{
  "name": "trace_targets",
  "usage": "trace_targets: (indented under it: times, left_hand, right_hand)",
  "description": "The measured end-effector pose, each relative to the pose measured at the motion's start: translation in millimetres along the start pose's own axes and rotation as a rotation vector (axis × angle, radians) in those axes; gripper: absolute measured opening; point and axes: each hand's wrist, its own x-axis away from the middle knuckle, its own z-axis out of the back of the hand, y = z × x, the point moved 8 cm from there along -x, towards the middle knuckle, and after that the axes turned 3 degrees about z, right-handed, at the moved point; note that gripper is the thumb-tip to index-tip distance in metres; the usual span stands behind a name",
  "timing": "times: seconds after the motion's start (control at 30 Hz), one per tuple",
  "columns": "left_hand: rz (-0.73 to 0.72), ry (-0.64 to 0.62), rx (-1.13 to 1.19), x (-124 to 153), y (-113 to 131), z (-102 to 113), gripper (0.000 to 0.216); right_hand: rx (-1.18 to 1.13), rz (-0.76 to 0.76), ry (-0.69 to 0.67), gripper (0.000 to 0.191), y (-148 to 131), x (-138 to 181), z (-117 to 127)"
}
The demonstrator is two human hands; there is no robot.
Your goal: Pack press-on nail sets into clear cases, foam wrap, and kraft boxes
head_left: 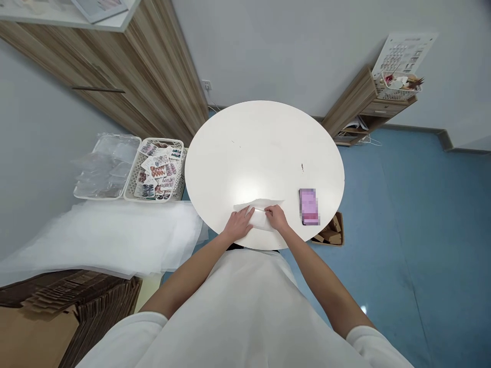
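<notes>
At the near edge of the round white table [264,148], a thin white wrapping sheet [260,221] lies between my hands. A small shiny clear piece [260,211] shows on it; what it is cannot be made out. My left hand [238,224] grips the sheet's left side, its fingers reaching over the top and its thumb nearer me. On the right side my right hand [276,217] has its fingers curled and pinched on the sheet. Behind the fingers, the sheet's far edge stands up slightly. A phone with a blurred purple screen [309,206] lies to the right.
Left of the table stand a basket of press-on nail cards [135,179] and a tray of clear plastic packs [107,166]. A stack of white sheets [115,235] lies nearer, above flattened cardboard [99,312]. A carton of small boxes [342,230] sits on the floor at right.
</notes>
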Motion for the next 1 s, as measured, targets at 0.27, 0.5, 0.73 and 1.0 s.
trace_targets:
  times: [0.27,0.5,0.73,1.0]
  left_hand:
    - [-0.165,-0.032,-0.002,-1,14,0,0.053]
    - [-0.139,-0.109,0.13,-5,8,-6,0.055]
    - [-0.12,-0.087,0.213,-12,3,-2,0.057]
    - [0.019,-0.107,0.289,-34,-5,2,0.072]
  right_hand:
    - [-0.01,0.007,0.124,0.031,-1,12,10]
    - [-0.292,-0.301,0.332,0.06,43,84,2]
    - [-0.401,-0.467,0.327,0.066,52,78,-27]
    - [-0.37,-0.538,0.406,0.065,56,60,-19]
